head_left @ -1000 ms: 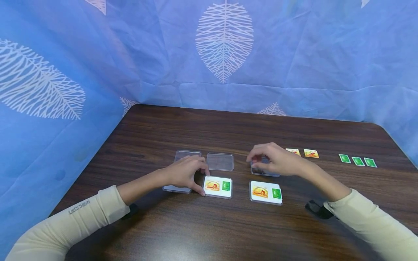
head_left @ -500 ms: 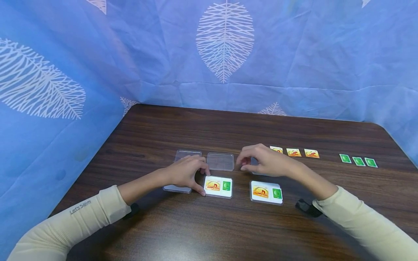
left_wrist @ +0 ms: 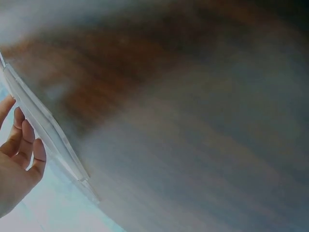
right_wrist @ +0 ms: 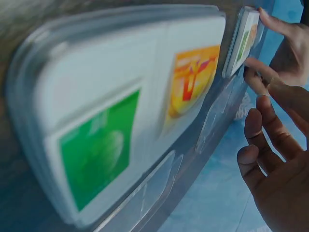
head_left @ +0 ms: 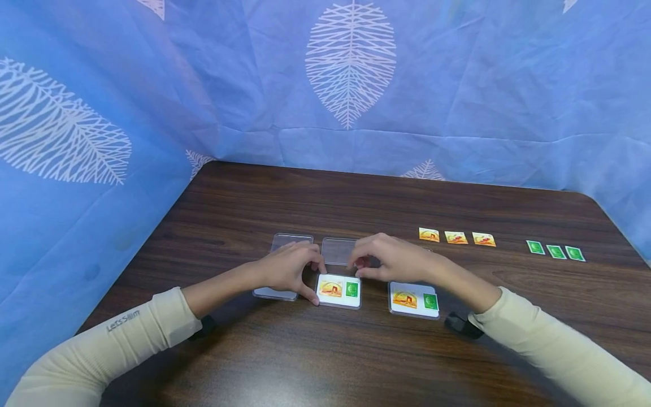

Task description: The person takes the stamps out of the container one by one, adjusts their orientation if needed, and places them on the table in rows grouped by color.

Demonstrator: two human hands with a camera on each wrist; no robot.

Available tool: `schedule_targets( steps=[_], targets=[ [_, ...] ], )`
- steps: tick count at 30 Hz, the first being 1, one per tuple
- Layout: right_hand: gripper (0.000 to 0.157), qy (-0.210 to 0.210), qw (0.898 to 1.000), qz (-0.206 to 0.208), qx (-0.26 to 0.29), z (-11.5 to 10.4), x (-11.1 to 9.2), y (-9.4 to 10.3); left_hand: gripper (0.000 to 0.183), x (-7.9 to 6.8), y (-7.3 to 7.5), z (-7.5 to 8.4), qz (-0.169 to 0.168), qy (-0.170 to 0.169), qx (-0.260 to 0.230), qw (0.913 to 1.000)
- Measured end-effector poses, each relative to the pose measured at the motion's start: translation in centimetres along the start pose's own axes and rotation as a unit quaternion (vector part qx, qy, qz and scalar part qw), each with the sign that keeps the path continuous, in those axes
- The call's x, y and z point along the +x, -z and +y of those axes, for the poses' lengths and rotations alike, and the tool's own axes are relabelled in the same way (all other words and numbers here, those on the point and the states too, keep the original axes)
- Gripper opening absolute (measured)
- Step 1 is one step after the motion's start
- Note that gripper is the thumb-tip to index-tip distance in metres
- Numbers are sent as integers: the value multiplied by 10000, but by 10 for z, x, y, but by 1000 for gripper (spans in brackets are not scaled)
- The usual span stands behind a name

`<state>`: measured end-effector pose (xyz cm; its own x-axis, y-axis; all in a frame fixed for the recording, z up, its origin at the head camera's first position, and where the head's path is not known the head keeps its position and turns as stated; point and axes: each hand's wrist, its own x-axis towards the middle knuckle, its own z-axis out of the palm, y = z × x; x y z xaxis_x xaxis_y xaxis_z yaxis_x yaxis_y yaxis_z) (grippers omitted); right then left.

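My left hand (head_left: 290, 265) pinches the left end of a clear flat case (head_left: 339, 303), thumb and forefinger at its corners. In this case lies a white card bearing an orange picture stamp (head_left: 331, 289) and a green stamp (head_left: 351, 289). My right hand (head_left: 389, 257) hovers by the case's upper right corner, fingers loosely bent; in the right wrist view nothing shows between its fingers (right_wrist: 251, 154). To the right lies a second case (head_left: 414, 299) with a similar card and stamps. Behind the first case rests a clear lid (head_left: 338, 251), partly covered by my right hand.
Another clear lid (head_left: 292, 239) and a flat case (head_left: 274, 294) lie partly hidden by my left hand. Orange stamps (head_left: 456, 237) stand in a row at the back right, green stamps (head_left: 555, 252) farther right. Dark wooden table (head_left: 315, 356); blue leaf-patterned cloth (head_left: 254, 85) beyond.
My right hand has moved left and slightly nearer, from over the clear lid at the right to beside the case that my left hand holds. My left hand has stayed in place.
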<state>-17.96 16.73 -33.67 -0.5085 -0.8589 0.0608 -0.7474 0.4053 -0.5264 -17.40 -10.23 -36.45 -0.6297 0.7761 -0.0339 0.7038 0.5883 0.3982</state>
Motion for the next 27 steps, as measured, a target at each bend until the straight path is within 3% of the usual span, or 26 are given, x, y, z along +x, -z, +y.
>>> schedule_targets(
  steps=[13,27],
  targets=[
    [13,538,9984,-145,76,-5,22,-15,46,1,0,-1,-32,5,-2,10000],
    [18,369,9981,-437,-238,-10,34,-21,43,0,2,1,-64,50,-220,9997]
  ],
)
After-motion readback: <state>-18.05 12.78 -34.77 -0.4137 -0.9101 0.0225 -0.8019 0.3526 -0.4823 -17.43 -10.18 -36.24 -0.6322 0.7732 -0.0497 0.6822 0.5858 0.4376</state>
